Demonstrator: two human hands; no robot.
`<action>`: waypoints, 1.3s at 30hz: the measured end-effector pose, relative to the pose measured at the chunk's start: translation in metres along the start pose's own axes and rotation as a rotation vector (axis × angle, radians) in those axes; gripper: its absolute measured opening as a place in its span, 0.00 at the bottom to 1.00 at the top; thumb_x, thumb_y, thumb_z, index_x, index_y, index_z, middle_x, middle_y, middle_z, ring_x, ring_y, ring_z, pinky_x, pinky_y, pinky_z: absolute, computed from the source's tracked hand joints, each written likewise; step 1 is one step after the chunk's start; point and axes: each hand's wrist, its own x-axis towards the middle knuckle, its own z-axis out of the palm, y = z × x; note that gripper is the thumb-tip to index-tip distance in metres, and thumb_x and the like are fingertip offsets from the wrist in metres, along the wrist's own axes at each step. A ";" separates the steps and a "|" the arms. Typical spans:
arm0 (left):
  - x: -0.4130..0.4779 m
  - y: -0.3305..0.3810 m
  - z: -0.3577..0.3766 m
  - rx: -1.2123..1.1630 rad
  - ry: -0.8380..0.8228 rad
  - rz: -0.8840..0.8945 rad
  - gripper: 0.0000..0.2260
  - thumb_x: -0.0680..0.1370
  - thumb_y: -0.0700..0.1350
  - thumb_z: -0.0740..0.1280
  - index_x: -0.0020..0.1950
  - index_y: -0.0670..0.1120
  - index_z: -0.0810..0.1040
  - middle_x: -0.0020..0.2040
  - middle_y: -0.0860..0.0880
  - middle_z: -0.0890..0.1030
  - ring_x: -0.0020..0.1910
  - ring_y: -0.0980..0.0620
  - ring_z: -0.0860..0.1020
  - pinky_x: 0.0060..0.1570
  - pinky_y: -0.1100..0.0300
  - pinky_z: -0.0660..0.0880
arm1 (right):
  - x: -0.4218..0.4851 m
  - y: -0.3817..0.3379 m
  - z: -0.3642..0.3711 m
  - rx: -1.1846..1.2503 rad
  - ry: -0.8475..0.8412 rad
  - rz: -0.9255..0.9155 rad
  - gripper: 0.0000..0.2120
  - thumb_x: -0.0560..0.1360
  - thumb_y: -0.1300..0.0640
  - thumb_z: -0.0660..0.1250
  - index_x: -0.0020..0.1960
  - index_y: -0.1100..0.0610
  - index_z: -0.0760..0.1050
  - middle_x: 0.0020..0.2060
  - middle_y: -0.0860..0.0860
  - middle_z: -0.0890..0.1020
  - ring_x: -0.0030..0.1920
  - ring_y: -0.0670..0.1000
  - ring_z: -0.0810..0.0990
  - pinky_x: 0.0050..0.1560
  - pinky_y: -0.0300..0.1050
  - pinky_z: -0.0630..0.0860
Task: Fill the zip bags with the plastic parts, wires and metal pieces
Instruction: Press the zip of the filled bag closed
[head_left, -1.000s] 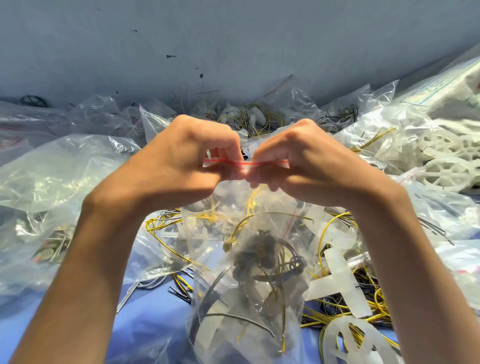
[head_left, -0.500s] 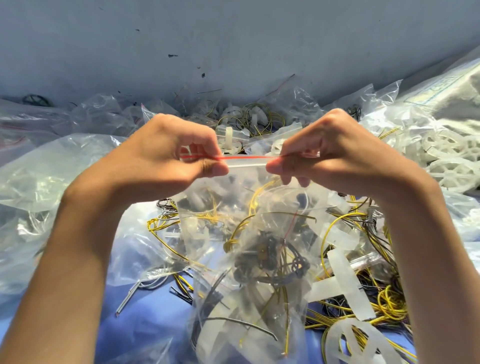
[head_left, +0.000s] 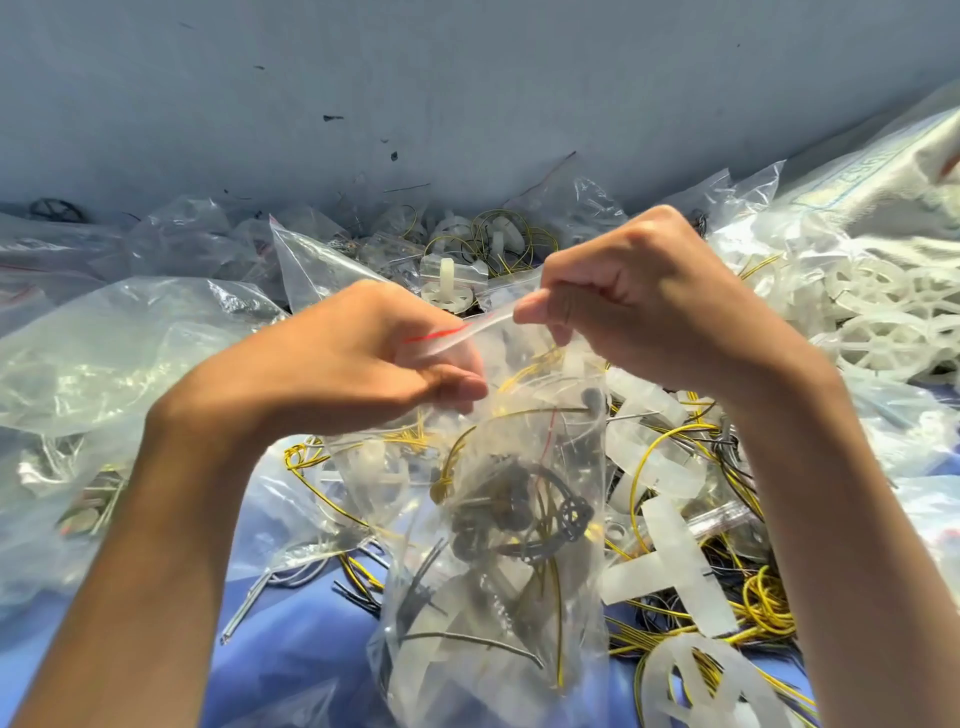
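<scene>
I see a clear, thin, crinkly zip bag (head_left: 498, 519) with a red-lined seal strip (head_left: 467, 330) along its top. Inside: dark grey wire loops, yellow wire, translucent white flat plastic bits (metal pieces I can't pick out through the film).

Left hand (head_left: 353, 358): fingers curled, thumb and fingers pinching the strip's left end. Right hand (head_left: 649, 306): also curled, pinching the right end, sitting higher, so the strip slopes up to the right.

The bag hangs from both hands, between and below them, over the blue worktop (head_left: 291, 649). I can't tell if its bottom touches down.

Just right of the bag lie a white plastic cross (head_left: 675, 566) and yellow wire coils (head_left: 769, 608). Spoked white wheels (head_left: 893, 322) are piled far right, and glossy filled bags (head_left: 104, 353) are heaped on the left.
</scene>
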 end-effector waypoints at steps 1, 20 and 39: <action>0.000 0.001 0.001 -0.013 -0.009 0.008 0.08 0.71 0.53 0.69 0.39 0.51 0.83 0.36 0.54 0.84 0.37 0.57 0.81 0.38 0.64 0.76 | 0.000 -0.001 0.001 -0.007 -0.002 -0.016 0.18 0.73 0.51 0.67 0.29 0.61 0.76 0.15 0.44 0.62 0.20 0.43 0.65 0.24 0.28 0.59; 0.001 -0.013 -0.015 -0.070 0.588 0.144 0.12 0.77 0.43 0.63 0.33 0.47 0.77 0.30 0.52 0.81 0.24 0.58 0.75 0.29 0.70 0.70 | -0.002 0.015 0.009 0.237 -0.359 0.272 0.36 0.65 0.30 0.67 0.69 0.38 0.62 0.55 0.43 0.80 0.51 0.41 0.81 0.49 0.41 0.78; 0.001 -0.001 -0.015 -0.005 0.708 0.094 0.12 0.76 0.52 0.65 0.36 0.49 0.79 0.35 0.55 0.82 0.30 0.61 0.77 0.34 0.69 0.71 | 0.005 0.000 0.034 0.036 -0.251 0.066 0.23 0.79 0.53 0.62 0.27 0.60 0.66 0.22 0.55 0.64 0.25 0.46 0.60 0.26 0.39 0.58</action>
